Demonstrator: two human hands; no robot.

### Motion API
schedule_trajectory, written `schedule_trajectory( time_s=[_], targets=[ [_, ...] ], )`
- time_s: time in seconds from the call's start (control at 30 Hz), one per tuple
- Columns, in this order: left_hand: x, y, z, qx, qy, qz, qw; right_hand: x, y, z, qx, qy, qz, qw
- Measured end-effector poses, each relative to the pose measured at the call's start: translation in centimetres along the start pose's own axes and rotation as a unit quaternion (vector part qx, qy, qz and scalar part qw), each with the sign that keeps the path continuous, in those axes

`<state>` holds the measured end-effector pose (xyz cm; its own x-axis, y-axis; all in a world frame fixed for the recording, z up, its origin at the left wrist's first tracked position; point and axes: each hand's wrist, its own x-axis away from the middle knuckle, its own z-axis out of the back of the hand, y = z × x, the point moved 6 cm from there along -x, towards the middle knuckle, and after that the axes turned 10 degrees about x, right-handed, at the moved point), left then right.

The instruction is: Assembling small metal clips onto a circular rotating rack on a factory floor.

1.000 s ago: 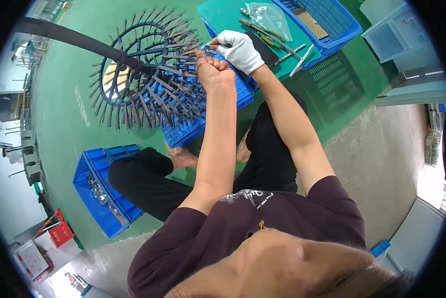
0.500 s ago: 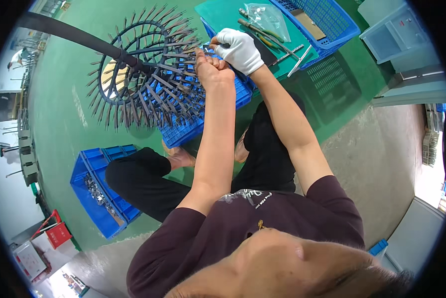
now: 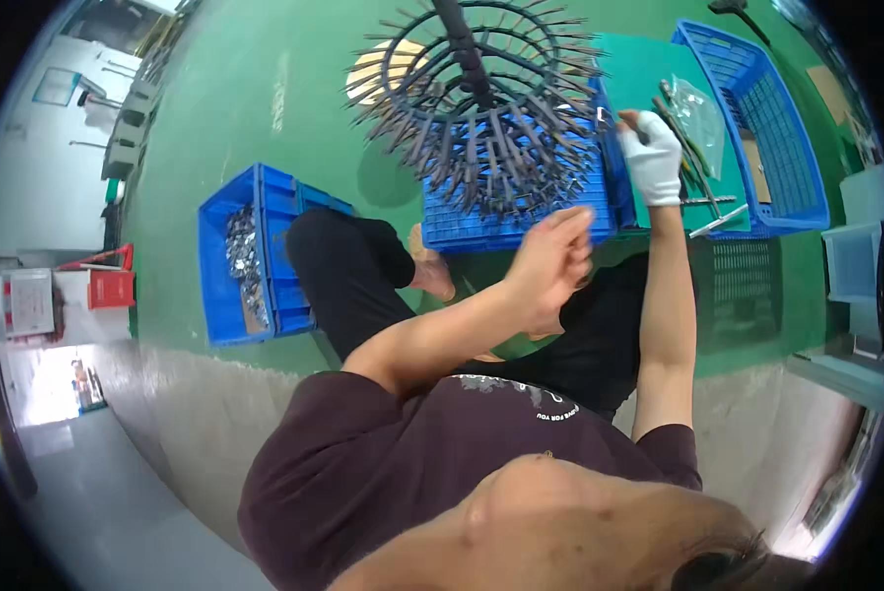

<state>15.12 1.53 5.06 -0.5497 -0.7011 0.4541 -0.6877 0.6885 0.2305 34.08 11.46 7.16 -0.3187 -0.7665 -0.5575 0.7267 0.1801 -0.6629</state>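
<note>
Head view looks down on my bare left hand (image 3: 550, 261), which hovers over my lap with the fingers loosely curled and a little apart, pinching nothing that I can make out. It is just in front of the near rim of the blue slatted plastic crate (image 3: 506, 222) that sits under the round dark metal rack of radiating spikes (image 3: 476, 108). My white-gloved right hand (image 3: 652, 158) is raised at the right edge of that rack, its fingers closed together around a small metal piece (image 3: 605, 116) at the spike tips; the piece is too small to describe further. Just beyond the glove lies a clear plastic bag (image 3: 698, 113), crumpled, on a green flat board (image 3: 649, 79), with several long thin metal rods (image 3: 713, 212) beside it. I count three blue crates: the one under the rack, a second open-mesh blue basket (image 3: 767, 128) on the far right with a flat brown cardboard piece (image 3: 754, 167) inside, and a third blue bin (image 3: 240, 256) to my left holding a heap of shiny metal parts (image 3: 237, 251). Far left stands a red box (image 3: 110, 289) beside a white square sign (image 3: 30, 303).
</note>
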Motion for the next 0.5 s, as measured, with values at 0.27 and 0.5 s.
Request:
schedule_trajectory(
  time_s=[0.27, 0.5],
  targets=[
    [24.9, 38.6, 13.0, -0.607, 0.358, -0.552, 0.444, 3.5, 0.0, 3.6, -0.139, 0.044, -0.188, 0.971],
    [29.4, 48.0, 45.2, -0.854, 0.296, -0.153, 0.4, 8.9, -3.6, 2.1, -0.18, 0.027, -0.244, 0.952]
  ],
)
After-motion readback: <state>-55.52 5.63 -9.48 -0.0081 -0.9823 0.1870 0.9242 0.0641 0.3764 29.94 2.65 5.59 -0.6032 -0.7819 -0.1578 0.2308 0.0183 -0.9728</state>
